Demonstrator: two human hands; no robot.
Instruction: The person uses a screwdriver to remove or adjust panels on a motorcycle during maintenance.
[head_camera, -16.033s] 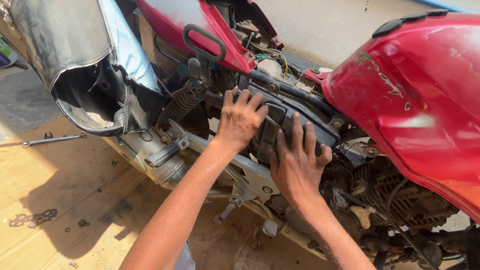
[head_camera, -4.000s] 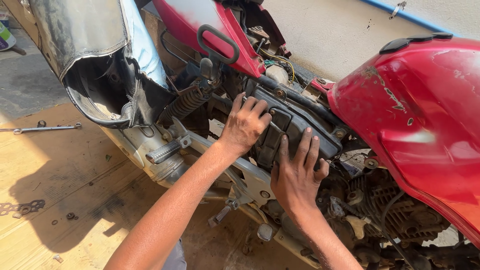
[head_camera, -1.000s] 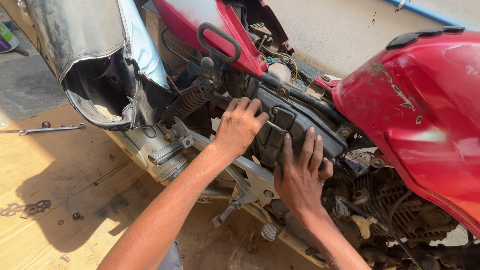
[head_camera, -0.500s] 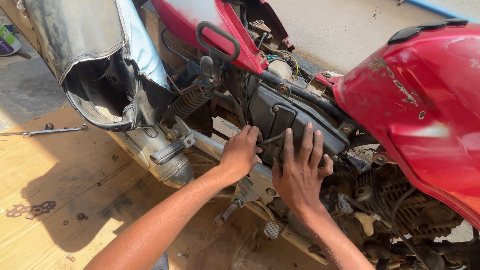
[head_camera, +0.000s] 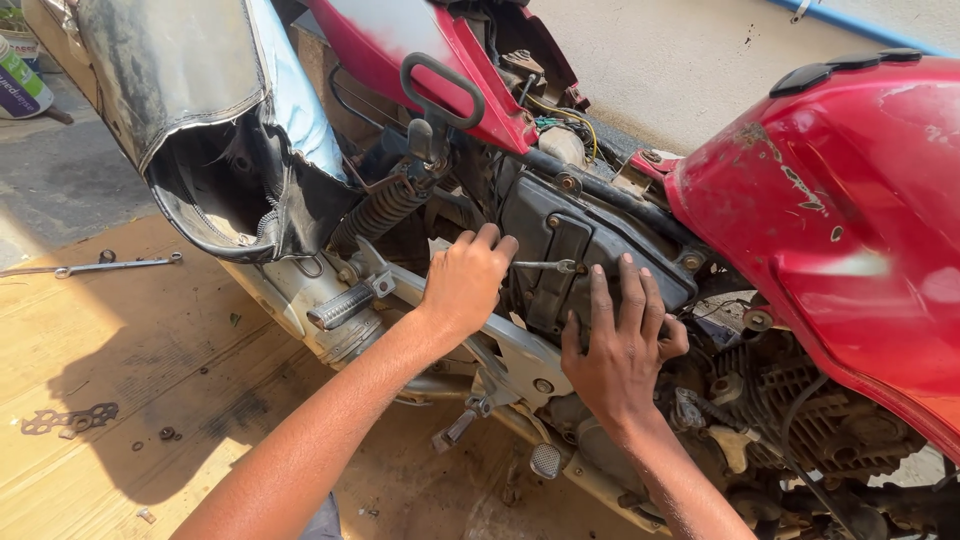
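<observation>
Black side cover (head_camera: 590, 250), red tank (head_camera: 850, 220) beside, shock spring (head_camera: 380, 212) left

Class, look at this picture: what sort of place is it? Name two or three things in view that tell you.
Probably an outdoor or roadside motorcycle repair spot. A red motorcycle stands partly stripped, its engine exposed; a spanner and loose small parts lie on the sunlit ground; both hands work at its black side cover.

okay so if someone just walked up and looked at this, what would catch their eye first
Probably the red fuel tank filling the right side, scuffed and chipped. At centre, two hands work on the motorcycle's black side cover: the left hand grips a thin metal tool against it, the right hand lies flat on it. At upper left hangs a torn seat.
</observation>
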